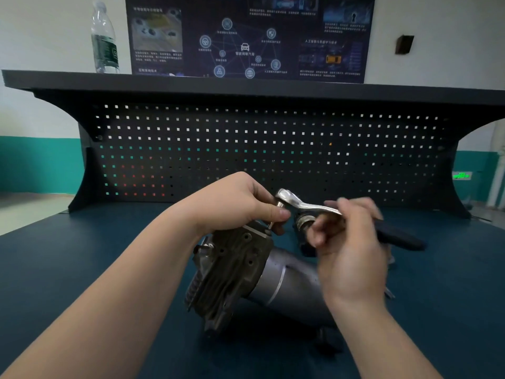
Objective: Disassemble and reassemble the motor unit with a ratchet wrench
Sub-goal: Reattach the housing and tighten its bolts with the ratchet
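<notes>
Head view: the left hand (240,203) pinches the socket under the ratchet wrench (306,205) head; the blurred right hand (347,242) grips its handle. The motor unit (246,274) lies below both hands on the desk (82,269), partly hidden.

Left hand (235,203): forearm from lower left, fingers curled, pinching socket under ratchet wrench (308,205) head. Right hand (347,242): forearm from lower right, fingers wrapped around wrench handle, motion-blurred.
</notes>
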A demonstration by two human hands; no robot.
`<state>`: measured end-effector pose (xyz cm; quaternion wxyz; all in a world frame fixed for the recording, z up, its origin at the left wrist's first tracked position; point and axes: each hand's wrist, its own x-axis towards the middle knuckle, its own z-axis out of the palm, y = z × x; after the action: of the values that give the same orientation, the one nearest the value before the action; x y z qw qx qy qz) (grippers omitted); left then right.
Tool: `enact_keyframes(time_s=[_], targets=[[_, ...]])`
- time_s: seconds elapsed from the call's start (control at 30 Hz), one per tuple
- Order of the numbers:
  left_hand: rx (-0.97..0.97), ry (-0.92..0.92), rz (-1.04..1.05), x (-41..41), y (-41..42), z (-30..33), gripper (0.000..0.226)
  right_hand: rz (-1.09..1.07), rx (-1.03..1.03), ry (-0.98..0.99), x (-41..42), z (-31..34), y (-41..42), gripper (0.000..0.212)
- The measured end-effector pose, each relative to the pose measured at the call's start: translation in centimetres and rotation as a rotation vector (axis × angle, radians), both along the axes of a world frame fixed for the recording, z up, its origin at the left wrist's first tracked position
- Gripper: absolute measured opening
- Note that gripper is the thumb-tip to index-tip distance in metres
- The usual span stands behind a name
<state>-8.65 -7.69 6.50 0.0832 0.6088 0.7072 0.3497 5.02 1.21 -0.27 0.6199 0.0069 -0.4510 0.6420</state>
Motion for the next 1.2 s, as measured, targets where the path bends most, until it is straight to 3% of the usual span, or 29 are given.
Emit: enact_keyframes(time_s=[0.07, 0.1, 0.13, 0.23, 0.3, 0.4, 0.47, 0.5, 0.6, 0.63, 0.67, 0.73, 0.83, 0.9, 1.0, 1.07, 1.13, 1.2], targets=[[-0.014, -0.004, -0.04, 0.0, -0.3, 0.1, 0.018, -0.513, 0.514, -0.107, 0.0, -0.5, -1.2, 0.024], [-0.021, -0.006, -0.061, 0.0, -0.4, 0.2, 0.02, -0.561, 0.574, -0.102, 0.0, -0.7, -1.2, 0.024], [-0.026, -0.005, -0.074, 0.0, -0.6, 0.2, 0.024, -0.492, 0.497, -0.093, 0.1, -0.5, -1.3, 0.024], [-0.027, -0.009, -0.082, 0.1, -0.7, 0.3, 0.029, 0.243, -0.058, 0.021, 0.5, 0.9, -0.1, 0.017], [-0.02, -0.014, -0.059, 0.2, -0.6, 0.3, 0.024, 0.586, -0.41, 0.096, 0.3, 1.0, 0.8, 0.013], [0.011, -0.014, 0.007, 0.3, -0.4, 0.2, 0.018, 0.698, -0.652, 0.16, -0.4, 0.4, 1.3, 0.007], [0.025, -0.002, 0.03, 0.3, -0.1, 0.1, 0.02, 0.584, -0.585, 0.135, -0.5, 0.2, 1.3, 0.01], [0.026, 0.006, 0.038, 0.2, 0.0, 0.0, 0.021, 0.454, -0.451, 0.089, -0.3, 0.1, 1.1, 0.016], [0.022, -0.006, 0.004, 0.0, 0.0, 0.1, 0.017, -0.43, 0.333, -0.108, 0.5, -0.1, -0.5, 0.028], [0.02, -0.022, -0.035, -0.1, -0.2, 0.2, 0.018, -0.601, 0.526, -0.12, 0.5, -0.5, -1.0, 0.028], [0.013, -0.031, -0.075, -0.2, -0.3, 0.3, 0.02, -0.629, 0.584, -0.108, 0.5, -0.7, -1.1, 0.027], [-0.005, -0.03, -0.115, -0.3, -0.7, 0.3, 0.017, -0.325, 0.368, -0.069, 0.5, 0.0, -1.1, 0.026], [0.026, -0.058, -0.094, -0.2, -0.6, 0.3, 0.016, 0.421, -0.23, 0.066, 0.4, 1.0, 0.0, 0.015], [0.055, -0.049, -0.054, 0.1, -0.2, 0.2, 0.015, 0.6, -0.538, 0.134, 0.0, 0.9, 0.7, 0.011], [0.051, -0.005, 0.008, 0.4, 0.1, 0.1, 0.019, 0.602, -0.712, 0.184, -0.7, 0.3, 0.7, 0.018], [0.037, 0.002, 0.03, 0.4, 0.1, 0.2, 0.02, 0.577, -0.709, 0.192, -0.8, 0.1, 0.8, 0.023], [0.017, -0.007, 0.043, 0.4, 0.1, 0.2, 0.023, 0.475, -0.583, 0.179, -0.7, 0.1, 0.6, 0.033], [0.002, -0.017, 0.052, 0.3, 0.1, 0.2, 0.025, 0.225, -0.272, 0.139, -0.5, -0.3, 0.0, 0.029]])
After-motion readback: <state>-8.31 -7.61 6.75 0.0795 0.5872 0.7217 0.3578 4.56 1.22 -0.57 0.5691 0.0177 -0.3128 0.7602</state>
